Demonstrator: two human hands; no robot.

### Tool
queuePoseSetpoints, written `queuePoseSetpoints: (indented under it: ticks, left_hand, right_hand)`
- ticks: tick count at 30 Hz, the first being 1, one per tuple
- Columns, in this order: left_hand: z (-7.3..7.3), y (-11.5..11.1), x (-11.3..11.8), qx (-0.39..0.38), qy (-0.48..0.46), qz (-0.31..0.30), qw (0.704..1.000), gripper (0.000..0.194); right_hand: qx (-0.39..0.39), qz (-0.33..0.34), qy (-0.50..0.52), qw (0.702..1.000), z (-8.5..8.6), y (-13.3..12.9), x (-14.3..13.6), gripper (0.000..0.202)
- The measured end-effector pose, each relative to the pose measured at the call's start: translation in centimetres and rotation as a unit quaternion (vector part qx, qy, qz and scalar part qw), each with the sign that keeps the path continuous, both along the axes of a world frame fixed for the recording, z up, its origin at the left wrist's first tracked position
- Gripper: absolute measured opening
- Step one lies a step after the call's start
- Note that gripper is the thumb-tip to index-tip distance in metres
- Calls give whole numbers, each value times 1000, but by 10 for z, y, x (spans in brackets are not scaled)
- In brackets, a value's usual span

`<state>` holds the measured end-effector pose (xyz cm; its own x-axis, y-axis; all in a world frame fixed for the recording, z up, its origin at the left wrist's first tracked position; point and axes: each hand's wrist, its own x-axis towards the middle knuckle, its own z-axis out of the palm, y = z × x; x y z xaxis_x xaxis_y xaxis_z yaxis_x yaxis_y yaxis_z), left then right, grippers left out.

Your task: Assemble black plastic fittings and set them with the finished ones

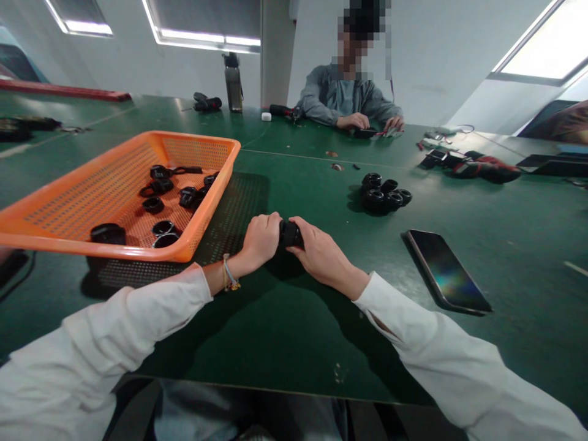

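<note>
Several blk parts (108, 233) lie in the orange bskt (87, 187). Just R of bskt, L hand (263, 241) is closed on one end of a small blk pc (290, 233); R hand (324, 250) grips the other end. Farther R of bskt: bunch of blk round pcs (373, 199), then phone (448, 269), screen up, on grn table (294, 343).
</note>
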<state>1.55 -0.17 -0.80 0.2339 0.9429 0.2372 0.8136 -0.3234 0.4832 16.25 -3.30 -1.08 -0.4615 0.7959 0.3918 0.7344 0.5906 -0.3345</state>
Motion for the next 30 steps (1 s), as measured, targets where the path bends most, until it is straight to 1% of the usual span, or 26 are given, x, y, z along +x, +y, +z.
queuePoseSetpoints:
  ticks: [3,7,10,14,16,19,21,24,26,28,30]
  left_hand:
    - [2,-1,0,0,18,0,1000,30]
    - [2,0,0,-6,29,2,1000,30]
    - [3,1,0,-16,23,4,1000,29]
    - [5,-1,2,-42,-88,-10,995,37]
    - [5,-2,3,-35,-149,-24,988,37]
    - [5,-3,3,-18,-206,-41,978,35]
    - [4,-3,3,-33,-215,-37,975,35]
    - [2,-1,4,-64,-199,-16,978,39]
    - [2,1,4,-75,-163,2,984,42]
    - [1,2,5,-61,-99,12,993,41]
    - [1,2,4,-26,-19,13,999,34]
  right_hand:
    - [-32,-2,33,999,0,-3,-2,37]
    - [-88,-37,67,993,1,-7,-6,34]
    - [-117,-51,100,987,3,-9,-9,37]
    - [-137,-50,147,978,4,-6,-8,32]
    - [-133,-49,161,977,2,-4,-6,29]
    - [-95,-29,143,985,0,-1,-2,32]
    - [-53,3,111,992,-1,1,2,35]
    - [6,40,53,998,1,4,7,37]
    - [29,48,16,998,3,5,9,37]
    - [36,41,-15,998,4,6,9,37]
    - [30,24,-35,999,5,5,7,36]
